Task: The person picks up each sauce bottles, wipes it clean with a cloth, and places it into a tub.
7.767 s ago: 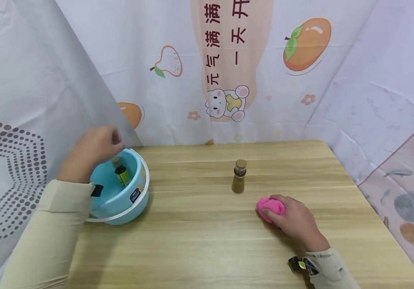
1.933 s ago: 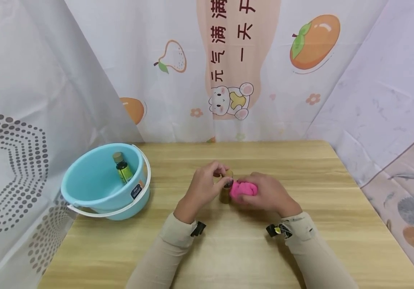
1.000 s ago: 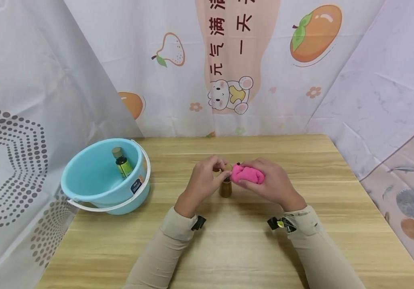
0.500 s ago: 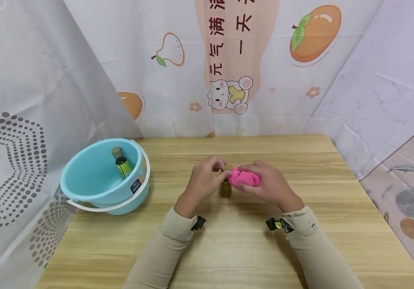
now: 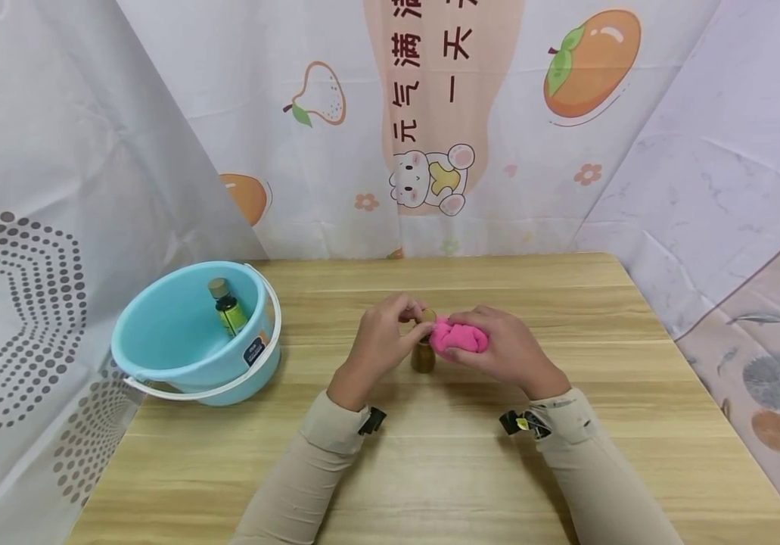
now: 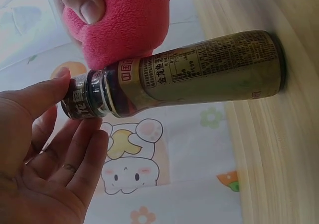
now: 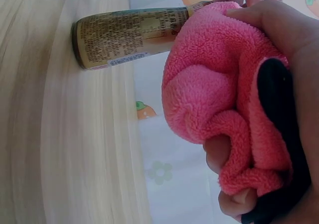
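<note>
A small glass oil bottle [image 5: 423, 359] with a printed gold-brown label [image 6: 209, 72] stands upright on the wooden table. My left hand [image 5: 384, 337] pinches its cap [image 6: 79, 97] between thumb and fingers. Bunched in my right hand [image 5: 508, 350] is a pink fluffy cloth [image 5: 463, 338], with a black part showing in the right wrist view. The cloth touches the bottle's neck and shoulder from the right. Part of the neck is hidden behind the cloth and the left fingers in the head view.
To the left stands a light blue bucket [image 5: 158, 362] with a white handle [image 5: 219, 392] hanging at its front. Another bottle [image 5: 229, 312], with a yellow-green label, leans inside it. A printed curtain [image 5: 335, 197] hangs behind the wooden table [image 5: 424, 469].
My left hand has come from above the bucket to the bottle's cap. My right hand has brought the cloth left to the bottle, which stands slightly further left. Lately the cloth has dipped slightly.
</note>
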A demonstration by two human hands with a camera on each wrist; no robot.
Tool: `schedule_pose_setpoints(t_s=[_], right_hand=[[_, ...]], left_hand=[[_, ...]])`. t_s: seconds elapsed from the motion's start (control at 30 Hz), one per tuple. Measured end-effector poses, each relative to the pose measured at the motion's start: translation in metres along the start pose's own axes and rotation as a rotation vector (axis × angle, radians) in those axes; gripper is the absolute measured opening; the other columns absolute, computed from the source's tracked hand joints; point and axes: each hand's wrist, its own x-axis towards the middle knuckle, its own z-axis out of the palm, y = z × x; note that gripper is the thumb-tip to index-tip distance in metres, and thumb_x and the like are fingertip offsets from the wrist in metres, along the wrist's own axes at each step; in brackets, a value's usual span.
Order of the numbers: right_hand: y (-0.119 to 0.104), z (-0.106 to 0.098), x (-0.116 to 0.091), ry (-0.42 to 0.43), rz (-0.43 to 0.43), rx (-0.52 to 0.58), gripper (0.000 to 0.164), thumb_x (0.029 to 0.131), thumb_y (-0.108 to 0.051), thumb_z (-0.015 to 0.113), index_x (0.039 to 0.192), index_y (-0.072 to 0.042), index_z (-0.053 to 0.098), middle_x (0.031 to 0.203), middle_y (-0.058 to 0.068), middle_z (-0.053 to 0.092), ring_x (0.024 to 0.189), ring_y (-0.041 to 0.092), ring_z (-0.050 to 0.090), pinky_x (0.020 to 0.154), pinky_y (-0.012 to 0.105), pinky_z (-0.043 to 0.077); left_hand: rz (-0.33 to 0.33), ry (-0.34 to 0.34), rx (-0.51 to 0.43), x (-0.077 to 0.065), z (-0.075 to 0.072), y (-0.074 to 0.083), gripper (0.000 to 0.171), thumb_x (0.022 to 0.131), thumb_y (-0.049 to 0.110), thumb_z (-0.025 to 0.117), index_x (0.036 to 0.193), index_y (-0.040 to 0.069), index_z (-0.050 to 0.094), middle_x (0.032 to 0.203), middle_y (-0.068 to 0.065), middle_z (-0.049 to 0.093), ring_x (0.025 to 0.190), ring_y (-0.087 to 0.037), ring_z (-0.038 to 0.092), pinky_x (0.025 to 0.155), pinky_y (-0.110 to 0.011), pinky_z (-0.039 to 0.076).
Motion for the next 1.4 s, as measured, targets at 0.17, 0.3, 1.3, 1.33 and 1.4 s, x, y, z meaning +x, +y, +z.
schedule_pose_setpoints(t_s=[0.17,0.3,1.3,1.33,1.4], right_hand=[[0.005,0.008,0.0,-0.025,-0.012,-0.063,0.047,0.084,-0.057,0.08,0.122,-0.031,0.074,0.093,-0.01,0.066,0.073,0.007,0.055,0.058,0.025,0.047],[0.009,0.017,0.0,-0.038,-0.019,-0.109,0.049,0.084,-0.058,0.079,0.124,-0.031,0.074,0.088,-0.008,0.065,0.068,0.006,0.053,0.055,0.024,0.045],[0.013,0.035,-0.001,-0.157,0.088,-0.206,0.045,0.086,-0.057,0.076,0.121,-0.03,0.074,0.102,-0.004,0.069,0.079,0.011,0.058,0.062,0.03,0.05],[0.012,0.035,-0.001,-0.156,0.086,-0.207,0.045,0.086,-0.057,0.076,0.121,-0.029,0.074,0.101,-0.003,0.069,0.078,0.011,0.058,0.062,0.03,0.05],[0.012,0.034,-0.001,-0.156,0.081,-0.219,0.045,0.086,-0.058,0.076,0.121,-0.029,0.074,0.102,-0.003,0.069,0.078,0.011,0.058,0.062,0.03,0.05]], left_hand=[[0.028,0.0,0.036,0.0,0.002,-0.002,0.022,0.091,0.022,0.081,0.09,0.011,0.063,0.104,0.0,0.071,0.094,-0.014,0.07,0.084,-0.026,0.062],[0.018,-0.009,0.04,0.002,0.003,-0.002,0.02,0.092,0.022,0.08,0.09,0.013,0.062,0.101,0.002,0.069,0.094,-0.013,0.068,0.084,-0.026,0.061],[0.101,-0.098,0.007,0.008,-0.008,-0.015,0.024,0.099,0.017,0.072,0.122,0.011,0.068,0.111,0.001,0.073,0.11,-0.015,0.068,0.1,-0.034,0.056],[0.094,-0.103,0.003,0.008,-0.008,-0.015,0.023,0.099,0.016,0.072,0.121,0.011,0.069,0.11,0.001,0.073,0.109,-0.014,0.068,0.098,-0.033,0.057],[0.082,-0.103,0.0,0.008,-0.007,-0.015,0.022,0.099,0.015,0.072,0.12,0.011,0.069,0.109,0.001,0.074,0.107,-0.013,0.069,0.097,-0.033,0.057]])
